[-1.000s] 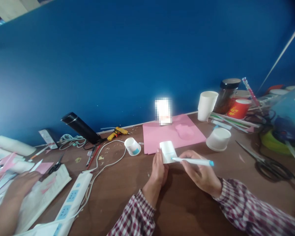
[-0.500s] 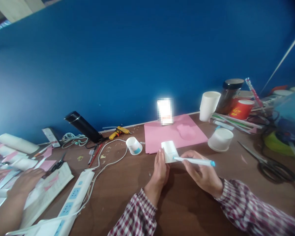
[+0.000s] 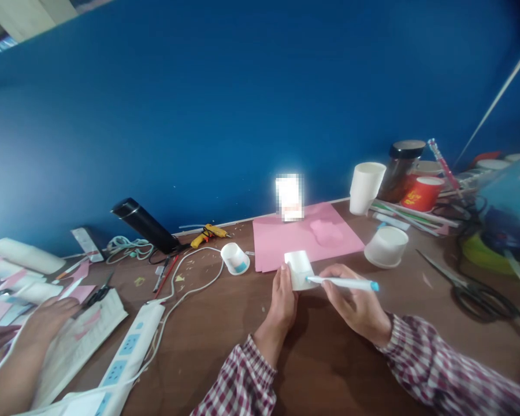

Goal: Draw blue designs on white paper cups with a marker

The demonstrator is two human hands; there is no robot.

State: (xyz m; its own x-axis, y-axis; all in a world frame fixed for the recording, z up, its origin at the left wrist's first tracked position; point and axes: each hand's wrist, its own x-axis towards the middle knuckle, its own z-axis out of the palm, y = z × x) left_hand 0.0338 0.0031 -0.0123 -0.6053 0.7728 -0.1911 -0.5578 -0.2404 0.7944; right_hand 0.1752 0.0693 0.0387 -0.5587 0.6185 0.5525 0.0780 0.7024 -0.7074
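My left hand (image 3: 283,300) is closed round the lower left side of a small white piece (image 3: 298,267), which looks like paper or a cut cup. My right hand (image 3: 356,306) grips a white marker with a light blue end (image 3: 351,283), its tip touching the right part of the white piece. Behind my hands lie pink sheets (image 3: 273,234) with a pink cut-out (image 3: 327,232) on them. A white paper cup with a blue patch (image 3: 234,259) stands to the left, and an upturned white cup (image 3: 386,246) to the right.
Large scissors (image 3: 481,297) lie at the right, near stacked white cups (image 3: 366,188) and a dark-lidded jar (image 3: 401,167). At the left are a power strip (image 3: 125,352), a yellow glue gun (image 3: 210,234), a black cylinder (image 3: 145,224) and another person's hand (image 3: 52,318).
The view has shifted slightly. My hands keep nearly the same pose on the white piece and marker. At the far left, the other person's hands and the papers beside them have moved a little.
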